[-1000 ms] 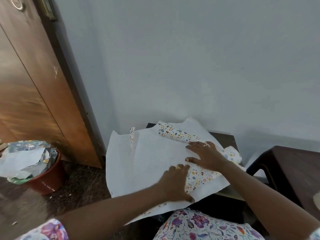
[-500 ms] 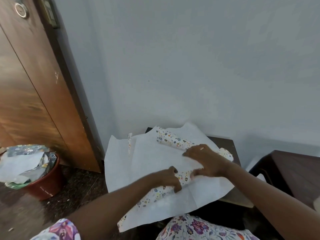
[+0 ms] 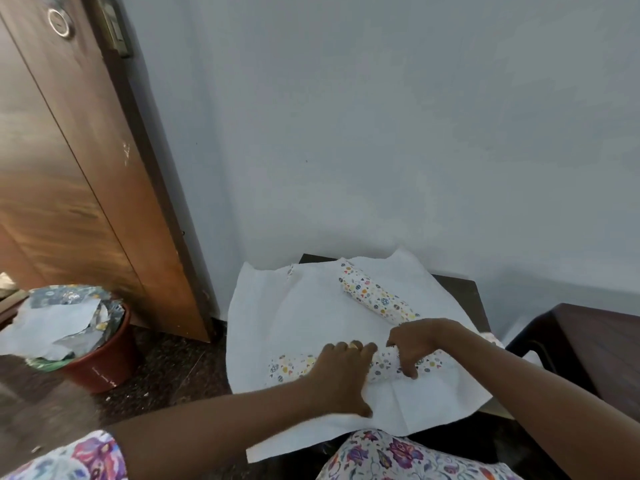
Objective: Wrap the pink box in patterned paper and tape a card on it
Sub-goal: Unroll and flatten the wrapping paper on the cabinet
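Since 1 s ago your hands have gone from flat and spread to curled, and both have dropped onto the near fold, which lies more level than 0.5 s ago. Your L hand [image 3: 341, 372] lies over the near roll [image 3: 291, 367], fingers bent over its far edge, thumb splayed on the white side toward you. Your R hand [image 3: 415, 344] sits just beside it, narrow, fingers hooked down and pinching the same roll w/ thumb underneath. The patterned paper [image 3: 311, 323] is spread white side up over the small dark table [image 3: 457, 289], near edge hanging off toward your lap, left edge overhanging the floor [image 3: 166, 368]. The near roll's long axis runs approx left-right across the sheet, print side out. The far roll [image 3: 375, 299] is well apart from it at the back, long axis slanting from back-left to front-right, its front end pointing at your R wrist. The pink box doesn't show; can't tell if it's under the paper. Behind the table is a plain grey-blue wall [image 3: 381, 133]. At left stands a wooden door [image 3: 69, 168], and by it on the dark speckled floor a red-brown bin [image 3: 104, 362] stuffed w/ paper scraps. At right, a second dark wood table [image 3: 588, 341]. Floral fabric [image 3: 398, 455] covers your lap at the bottom edge.
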